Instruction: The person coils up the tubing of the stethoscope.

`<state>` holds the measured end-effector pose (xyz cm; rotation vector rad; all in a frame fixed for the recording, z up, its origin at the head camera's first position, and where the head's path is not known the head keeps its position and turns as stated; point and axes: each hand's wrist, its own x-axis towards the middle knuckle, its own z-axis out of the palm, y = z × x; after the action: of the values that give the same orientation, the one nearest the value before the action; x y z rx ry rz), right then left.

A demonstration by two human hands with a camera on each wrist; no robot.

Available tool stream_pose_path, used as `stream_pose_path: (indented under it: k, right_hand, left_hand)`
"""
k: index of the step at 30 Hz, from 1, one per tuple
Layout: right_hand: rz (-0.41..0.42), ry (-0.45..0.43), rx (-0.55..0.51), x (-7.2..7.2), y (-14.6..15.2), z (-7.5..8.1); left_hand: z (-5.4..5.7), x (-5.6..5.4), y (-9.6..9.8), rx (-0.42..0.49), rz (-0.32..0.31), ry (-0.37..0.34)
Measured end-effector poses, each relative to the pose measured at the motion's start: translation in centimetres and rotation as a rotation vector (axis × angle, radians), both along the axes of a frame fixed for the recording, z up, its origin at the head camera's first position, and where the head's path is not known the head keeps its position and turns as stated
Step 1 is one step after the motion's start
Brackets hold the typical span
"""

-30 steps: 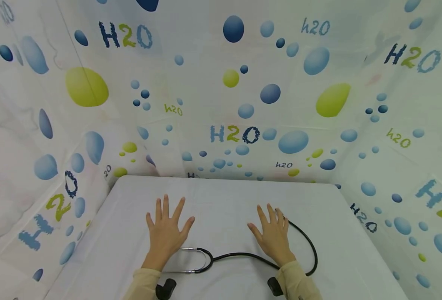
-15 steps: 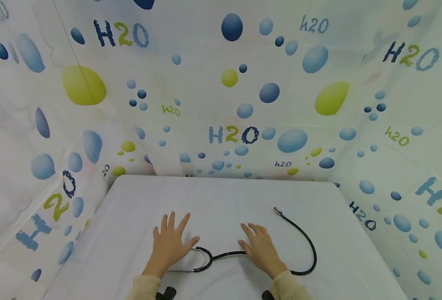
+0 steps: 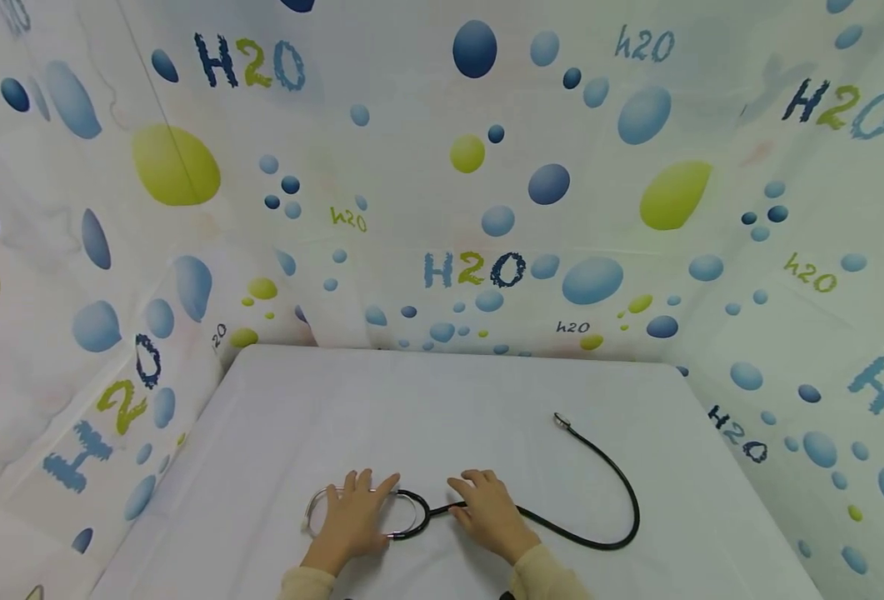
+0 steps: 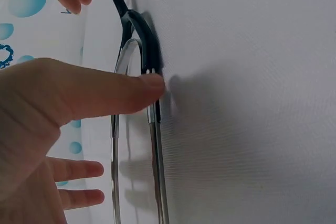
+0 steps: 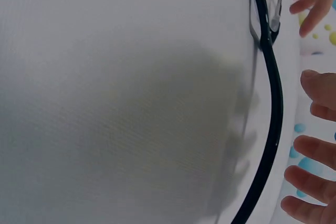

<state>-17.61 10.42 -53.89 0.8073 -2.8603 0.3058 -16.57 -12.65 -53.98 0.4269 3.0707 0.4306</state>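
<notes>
A stethoscope (image 3: 599,546) with black tubing and metal ear tubes lies stretched across a white table. Over its ear tubes hovers my left hand (image 3: 355,518), fingers spread; in the left wrist view the thumb (image 4: 115,92) crosses in front of one metal tube (image 4: 159,166), and contact cannot be told. Close to the tubing just past the Y-joint is my right hand (image 3: 490,515), fingers loosely bent and apart. The right wrist view has those fingers (image 5: 310,182) beside the black tube (image 5: 275,103), not curled round it. My left hand partly covers the ear tubes.
White table surface (image 3: 412,392) extends ahead of and beside the hands. The stethoscope's far end (image 3: 561,422) lies at the right, with the tubing curving back from it. A patterned curtain (image 3: 382,167) encloses the table behind and on both sides.
Both hands have come down and back towards the stethoscope. The right hand has also moved left, from the far end of the tubing to near the Y-joint. The stethoscope lies as before.
</notes>
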Motion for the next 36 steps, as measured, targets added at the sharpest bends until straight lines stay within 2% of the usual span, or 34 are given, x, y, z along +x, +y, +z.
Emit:
stream_pose_path:
  k: [9,16,20,23,26,29,32,36]
  right_hand:
    - [-0.005,-0.003,0.004,0.2,-0.2,-0.5]
    - [-0.018,-0.100,-0.024,0.2,0.1,-0.9]
    - [-0.012,-0.133,-0.099,-0.2,0.6,-0.7]
    - [-0.027,-0.077,-0.184,-0.6,1.1,-0.2]
    - [-0.061,0.050,-0.273,-1.0,1.7,0.6]
    - [-0.094,0.122,-0.354,-1.3,2.3,1.5]
    - [-0.124,0.115,-0.408,-1.5,2.8,1.7]
    - [-0.094,0.082,-0.467,-1.5,3.4,1.4]
  left_hand:
    - [-0.3,0.1,0.0,-0.005,0.011,-0.024]
    - [-0.7,0.2,-0.2,-0.032,0.017,-0.003]
    - [-0.6,0.2,-0.6,-0.004,0.015,-0.020]
    - [-0.1,0.1,-1.0,0.102,-0.009,-0.069]
    - [0.6,0.0,-1.2,0.280,-0.053,-0.124]
    - [1.1,-0.1,-1.1,0.447,-0.087,-0.137]
    - [1.5,-0.1,-0.8,0.578,-0.098,-0.135]
    - [2.1,-0.2,-0.7,0.688,-0.084,-0.158]
